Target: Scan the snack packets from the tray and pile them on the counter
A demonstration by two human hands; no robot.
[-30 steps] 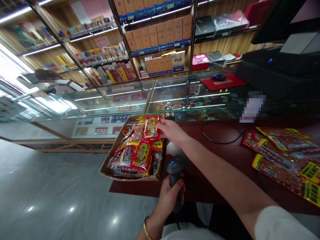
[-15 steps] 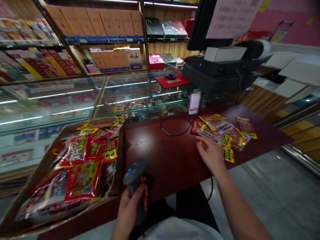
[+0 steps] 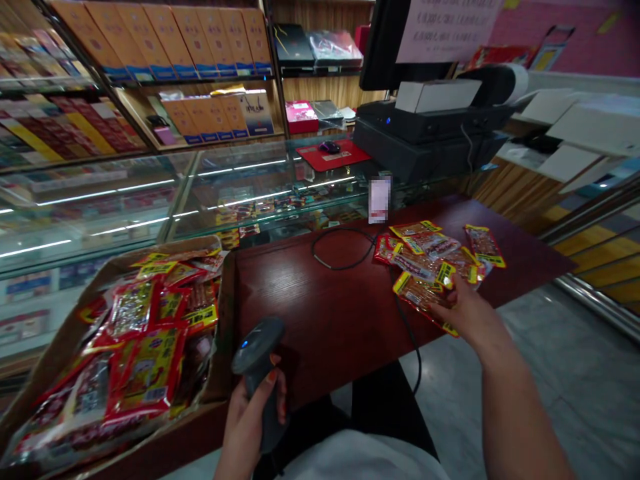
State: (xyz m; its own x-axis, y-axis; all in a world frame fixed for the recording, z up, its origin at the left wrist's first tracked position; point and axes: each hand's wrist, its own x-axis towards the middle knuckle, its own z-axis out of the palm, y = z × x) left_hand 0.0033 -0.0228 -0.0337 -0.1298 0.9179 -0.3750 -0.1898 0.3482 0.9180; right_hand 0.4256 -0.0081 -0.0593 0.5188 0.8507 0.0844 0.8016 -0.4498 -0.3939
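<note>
Lower centre, the left hand (image 3: 257, 407) clasps the scanner (image 3: 259, 343), likely freeing the right hand (image 3: 470, 317) for packets (image 3: 417, 291) at frame right, its grip unclear

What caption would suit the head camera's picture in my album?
Left hand holds a scanner; right hand is at packets on the table; an open carton holds more.

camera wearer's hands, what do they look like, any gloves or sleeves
The left hand and right hand are ungloved, with no sleeve in view on either. The left has orange-red painted nails; the right's nails are too unclear to tell. A pale top shows below.
</note>
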